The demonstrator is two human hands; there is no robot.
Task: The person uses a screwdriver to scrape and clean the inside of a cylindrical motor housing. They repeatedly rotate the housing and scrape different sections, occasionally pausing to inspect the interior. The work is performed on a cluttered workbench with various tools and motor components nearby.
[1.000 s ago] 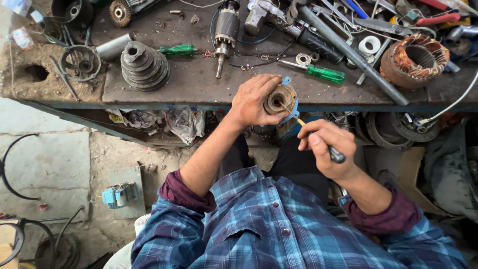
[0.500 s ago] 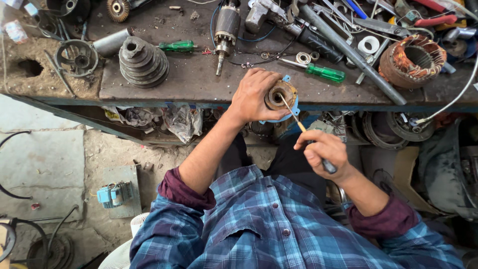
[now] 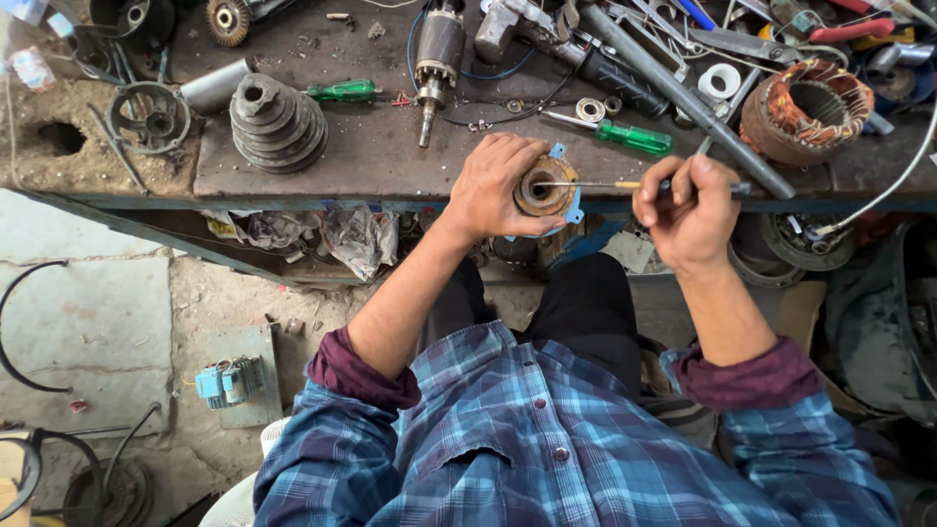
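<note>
As the tool swings: a second ago the screwdriver [image 3: 625, 184] slanted down from the motor core toward the lap; now it lies almost level, its thin shaft running sideways with the tip in the core's middle hole
Right hand shift: the right hand [image 3: 686, 207] has risen from below the bench edge to the height of the core and sits just right of it
What that means: by my reading the work has gone from prying at a slant to probing or pushing straight into the bore, so the step looks mid-way, not finished
Left hand: the left hand [image 3: 493, 185] is wrapped closed around the side of the motor core [image 3: 543, 189], as in the earlier views
Right hand grip: fingers closed tight on the screwdriver's handle, which is mostly hidden in the fist
Where the core is: held in the air at the front edge of the workbench [image 3: 371, 161], above the knees, between the two hands
How the core looks: a short round part, rusty brown with coppery windings, a dark hole in the centre and a blue piece showing behind its rim
Close by on the bench: a green-handled screwdriver [image 3: 625, 136] just beyond the core, a stepped pulley [image 3: 276, 123] well to the left, a copper-wound stator [image 3: 806, 107] to the right
</note>
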